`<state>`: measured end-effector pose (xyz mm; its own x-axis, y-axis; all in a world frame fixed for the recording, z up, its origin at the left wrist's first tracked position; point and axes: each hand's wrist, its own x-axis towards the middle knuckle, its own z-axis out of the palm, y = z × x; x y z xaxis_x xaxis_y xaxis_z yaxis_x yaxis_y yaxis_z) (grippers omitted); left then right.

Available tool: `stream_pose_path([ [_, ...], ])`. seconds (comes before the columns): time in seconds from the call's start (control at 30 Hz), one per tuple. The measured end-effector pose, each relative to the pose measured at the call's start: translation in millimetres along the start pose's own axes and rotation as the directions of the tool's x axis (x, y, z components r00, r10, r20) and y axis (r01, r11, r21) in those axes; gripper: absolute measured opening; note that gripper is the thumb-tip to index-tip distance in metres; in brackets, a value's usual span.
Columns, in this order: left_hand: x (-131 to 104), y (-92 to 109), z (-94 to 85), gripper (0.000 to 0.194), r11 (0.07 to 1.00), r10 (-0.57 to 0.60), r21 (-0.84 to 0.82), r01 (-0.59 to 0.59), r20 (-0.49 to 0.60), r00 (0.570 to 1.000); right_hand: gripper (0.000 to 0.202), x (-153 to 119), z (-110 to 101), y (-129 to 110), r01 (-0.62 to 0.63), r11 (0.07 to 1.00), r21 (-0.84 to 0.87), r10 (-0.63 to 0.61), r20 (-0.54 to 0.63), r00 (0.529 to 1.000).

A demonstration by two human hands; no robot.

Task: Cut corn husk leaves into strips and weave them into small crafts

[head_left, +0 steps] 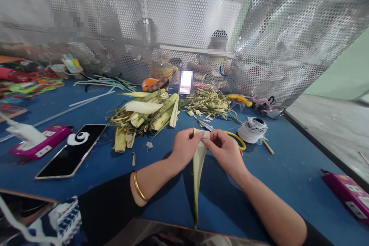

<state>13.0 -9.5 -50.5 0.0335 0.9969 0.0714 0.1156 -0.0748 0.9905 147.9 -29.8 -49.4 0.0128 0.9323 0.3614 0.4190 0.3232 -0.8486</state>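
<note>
A pale green corn husk [199,161] hangs from my fingers, its pointed tip reaching down toward the table's near edge. My left hand [186,146] pinches its broad upper end from the left. From the right, my right hand [226,150] grips the same end, thumb and fingertips close to the left ones. Just beyond my hands lie scissors [205,125], their yellow handle [239,140] partly hidden behind my right hand. A spool of white thread [253,130] stands right of that hand. Left of my hands rests a pile of corn husks [147,111].
Husk scraps [207,102] lie at the back by a perforated metal screen [184,11]. A yellow glue gun [240,99] is behind the thread. On the left are a phone [73,152] and a magenta power strip [43,142]; another power strip [348,192] sits at right.
</note>
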Motion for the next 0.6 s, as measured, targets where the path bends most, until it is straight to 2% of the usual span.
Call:
stream_pose_path([
  [0.1, 1, -2, 0.4, 0.032, 0.999, 0.017, 0.043, -0.018, 0.013, 1.0, 0.021, 2, 3, 6, -0.097, 0.991, 0.089, 0.097, 0.008, 0.995],
  [0.2, 0, -4, 2.5, 0.033, 0.998, 0.031, 0.054, -0.032, 0.03, 0.999, 0.022, 2, 2, 8, -0.08, 0.994, 0.074, 0.082, -0.021, 0.996],
  [0.3, -2, -6, 3.8, 0.035, 0.997, 0.025, 0.071, -0.027, 0.026, 0.999, 0.02, -1, -1, 4, 0.044, 0.997, -0.069, -0.047, -0.054, 0.997],
  [0.4, -1, -5, 3.0, 0.036, 0.998, 0.016, 0.059, -0.018, 0.034, 0.999, 0.015, -3, -3, -2, 0.239, 0.939, -0.247, -0.26, -0.056, 0.964],
  [0.43, -1, -4, 2.3, 0.036, 0.998, 0.022, 0.062, -0.024, 0.031, 0.999, 0.014, -4, -3, -3, 0.274, 0.923, -0.269, -0.297, -0.045, 0.954],
  [0.5, 0, -3, 0.6, 0.035, 0.993, 0.049, 0.103, -0.05, 0.012, 0.999, 0.013, -4, -2, -4, 0.247, 0.938, -0.245, -0.262, -0.031, 0.964],
  [0.6, 0, -1, -1.5, 0.034, 0.976, 0.102, 0.197, -0.095, -0.028, 0.994, 0.017, -2, 2, -1, 0.05, 0.992, -0.115, -0.048, 0.014, 0.999],
])
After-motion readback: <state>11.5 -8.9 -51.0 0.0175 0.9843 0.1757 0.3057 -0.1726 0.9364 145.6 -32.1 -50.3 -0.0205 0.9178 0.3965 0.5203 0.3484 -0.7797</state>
